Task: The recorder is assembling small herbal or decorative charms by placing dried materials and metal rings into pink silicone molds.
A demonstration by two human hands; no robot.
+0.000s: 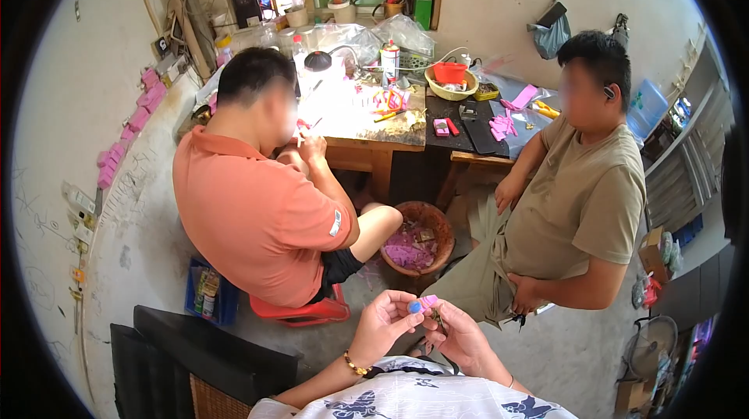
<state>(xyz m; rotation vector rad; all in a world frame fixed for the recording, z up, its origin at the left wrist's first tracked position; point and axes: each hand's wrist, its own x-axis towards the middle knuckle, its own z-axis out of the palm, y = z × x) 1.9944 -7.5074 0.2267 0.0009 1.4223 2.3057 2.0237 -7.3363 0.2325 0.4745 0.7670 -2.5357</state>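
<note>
My left hand, with a beaded bracelet at the wrist, is closed in a pinch on a small round blue piece. Close beside it, my right hand pinches a small pink piece. Both hands meet in front of my patterned white shirt, and the two pieces appear to touch or nearly touch. Something small and dark yellowish shows by my right fingers; its kind is too small to make out.
A person in an orange shirt works at the lit bench on a red stool. Another in khaki sits at right. A brown basin with pink scraps stands between them. A black chair is at my left.
</note>
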